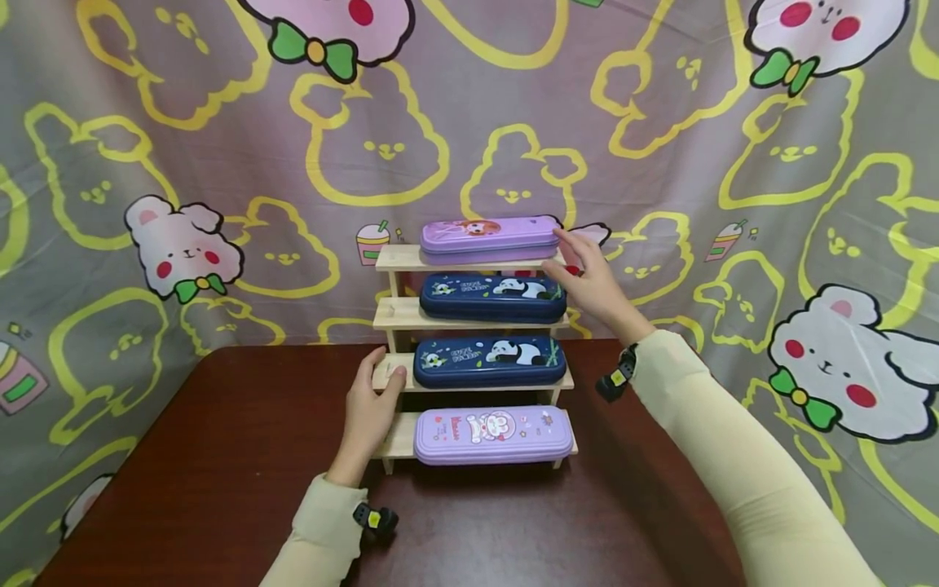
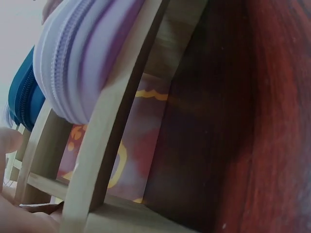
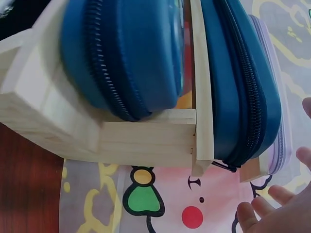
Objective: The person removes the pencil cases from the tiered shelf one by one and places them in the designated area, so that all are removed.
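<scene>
In the left wrist view, the top edge cuts off the nearest lilac case (image 2: 82, 63).

Tabletop corner set up like a small display, cartoon-bunny cloth (image 1: 469, 106) that hung behind as a wall, dark reddish table (image 1: 220, 456), stepped wooden rack (image 1: 398, 313) that bore zipped cases (image 1: 490, 361), whether home or shop unclear.

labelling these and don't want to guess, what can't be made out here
Head: insides of the four cases, hidden by closed lids.
Head: small print on the bottom case, too small to read.
Left wrist: much of the left hand, cut by left and bottom edges.
Right wrist: part of the right hand, cut by right and bottom edges.
</scene>
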A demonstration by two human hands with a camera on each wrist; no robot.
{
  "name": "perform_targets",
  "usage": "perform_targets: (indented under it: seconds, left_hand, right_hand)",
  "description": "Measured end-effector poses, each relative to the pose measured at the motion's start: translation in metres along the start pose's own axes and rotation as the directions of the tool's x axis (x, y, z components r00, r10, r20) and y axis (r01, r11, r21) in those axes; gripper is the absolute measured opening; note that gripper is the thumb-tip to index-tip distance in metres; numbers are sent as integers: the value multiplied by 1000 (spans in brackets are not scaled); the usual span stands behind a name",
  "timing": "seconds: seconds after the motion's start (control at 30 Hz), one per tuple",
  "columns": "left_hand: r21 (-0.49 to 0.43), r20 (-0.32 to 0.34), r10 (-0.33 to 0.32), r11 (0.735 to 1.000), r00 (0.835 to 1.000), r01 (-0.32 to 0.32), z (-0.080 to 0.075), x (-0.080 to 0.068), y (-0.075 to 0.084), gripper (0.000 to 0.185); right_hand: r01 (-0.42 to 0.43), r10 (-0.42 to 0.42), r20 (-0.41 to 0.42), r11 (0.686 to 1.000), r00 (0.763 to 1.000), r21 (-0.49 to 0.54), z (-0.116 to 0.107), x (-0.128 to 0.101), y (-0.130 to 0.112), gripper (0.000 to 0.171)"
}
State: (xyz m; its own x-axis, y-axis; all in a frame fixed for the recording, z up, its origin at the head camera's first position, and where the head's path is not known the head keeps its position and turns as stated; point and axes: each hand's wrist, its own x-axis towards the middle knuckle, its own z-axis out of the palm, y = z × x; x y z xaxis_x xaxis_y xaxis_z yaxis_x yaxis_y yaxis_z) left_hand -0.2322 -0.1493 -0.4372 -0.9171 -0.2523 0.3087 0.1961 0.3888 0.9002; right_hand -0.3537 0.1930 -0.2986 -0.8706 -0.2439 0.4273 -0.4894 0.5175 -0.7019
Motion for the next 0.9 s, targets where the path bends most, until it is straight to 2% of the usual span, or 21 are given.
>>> perform_targets:
  seconds: [0.2, 0.4, 0.53, 0.63, 0.9]
  left_hand:
    - [-67, -35, -38, 997, 999, 36, 2, -1, 0, 52]
    - [-100, -78, -53, 994, 996, 45, 6, 0, 2, 51]
    - [-124, -104, -62, 991, 993, 48, 9, 0, 4, 50]
    - [-161, -118, -72, 985, 990, 52, 11, 0, 4, 50]
    - [-266, -130, -121, 961, 984, 83, 17, -2, 1, 51]
  right_hand:
    - [-12, 12, 16, 1000, 1000, 4, 5, 12, 0, 72]
    - [-21, 18, 36, 997, 999, 78, 3, 23, -1, 75]
    - [-34, 30, 61, 998, 998, 62, 1, 29, -1, 78]
    - [-47, 43, 81, 998, 996, 53, 1, 32, -2, 81]
    - [-83, 68, 130, 990, 989, 116, 8, 44, -1, 86]
